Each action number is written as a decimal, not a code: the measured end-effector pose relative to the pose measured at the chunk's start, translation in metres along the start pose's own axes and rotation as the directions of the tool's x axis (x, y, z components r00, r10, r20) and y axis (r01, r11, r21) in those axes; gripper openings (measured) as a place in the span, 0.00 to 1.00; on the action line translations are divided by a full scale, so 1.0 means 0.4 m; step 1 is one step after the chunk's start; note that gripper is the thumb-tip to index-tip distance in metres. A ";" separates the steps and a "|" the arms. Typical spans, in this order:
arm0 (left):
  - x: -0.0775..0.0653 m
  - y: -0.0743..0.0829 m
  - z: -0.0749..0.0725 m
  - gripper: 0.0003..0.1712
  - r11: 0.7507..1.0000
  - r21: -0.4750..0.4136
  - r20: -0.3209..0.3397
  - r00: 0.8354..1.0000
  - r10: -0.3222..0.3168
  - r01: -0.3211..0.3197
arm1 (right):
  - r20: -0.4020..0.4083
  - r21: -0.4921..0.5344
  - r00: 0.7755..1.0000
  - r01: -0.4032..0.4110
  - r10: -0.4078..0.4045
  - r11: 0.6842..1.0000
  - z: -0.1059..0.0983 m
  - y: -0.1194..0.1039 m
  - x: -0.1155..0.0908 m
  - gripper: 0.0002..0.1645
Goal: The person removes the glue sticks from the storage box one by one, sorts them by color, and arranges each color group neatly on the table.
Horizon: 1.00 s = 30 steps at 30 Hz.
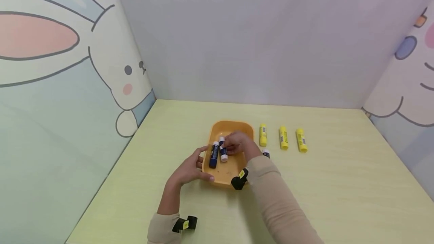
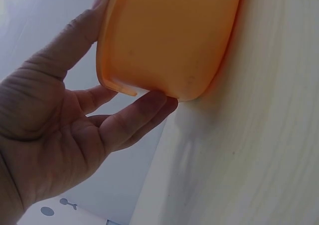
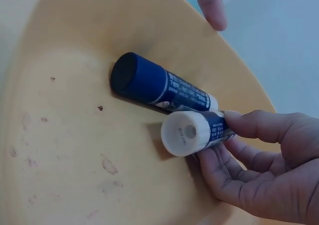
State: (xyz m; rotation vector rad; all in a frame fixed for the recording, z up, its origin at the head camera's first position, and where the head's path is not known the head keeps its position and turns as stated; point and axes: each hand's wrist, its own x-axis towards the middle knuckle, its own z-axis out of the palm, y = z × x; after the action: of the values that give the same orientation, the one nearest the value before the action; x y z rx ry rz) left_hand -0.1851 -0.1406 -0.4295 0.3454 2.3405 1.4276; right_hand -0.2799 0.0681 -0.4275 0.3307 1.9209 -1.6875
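Observation:
An orange plastic tray point(image 1: 224, 174) stands on the table. Its left side and near-left corner are held by my left hand point(image 1: 189, 168), with the thumb at the rim and the fingers against the outer wall point(image 2: 169, 40). Inside the tray, my right hand point(image 1: 238, 143) pinches a glue stick point(image 3: 199, 131) with white ends and a dark blue label between thumb and fingers. It is tilted, its near white end above the tray floor. Close to its left lies another glue stick point(image 3: 149, 81) with a dark blue end, on the tray floor.
Three yellow glue sticks point(image 1: 263, 134) point(image 1: 283, 138) point(image 1: 301, 140) lie in a row right of the tray. Another dark blue glue stick point(image 1: 266, 153) is partly hidden by my right forearm. Walls with cartoon drawings point(image 1: 112, 70) bound the table point(image 1: 339, 183) at back and sides.

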 end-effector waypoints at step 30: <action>-0.004 0.003 0.001 0.60 1.000 0.001 -0.009 1.000 -0.014 0.014 | 0.088 -0.062 0.968 0.240 -0.235 0.969 -0.055 -0.014 -0.132 0.26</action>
State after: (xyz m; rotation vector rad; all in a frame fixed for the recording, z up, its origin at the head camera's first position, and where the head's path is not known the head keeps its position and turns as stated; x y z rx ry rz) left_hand -0.1835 -0.1403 -0.4285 0.3230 2.3460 1.4240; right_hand -0.2452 0.0974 -0.3926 0.0036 2.0211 -1.7461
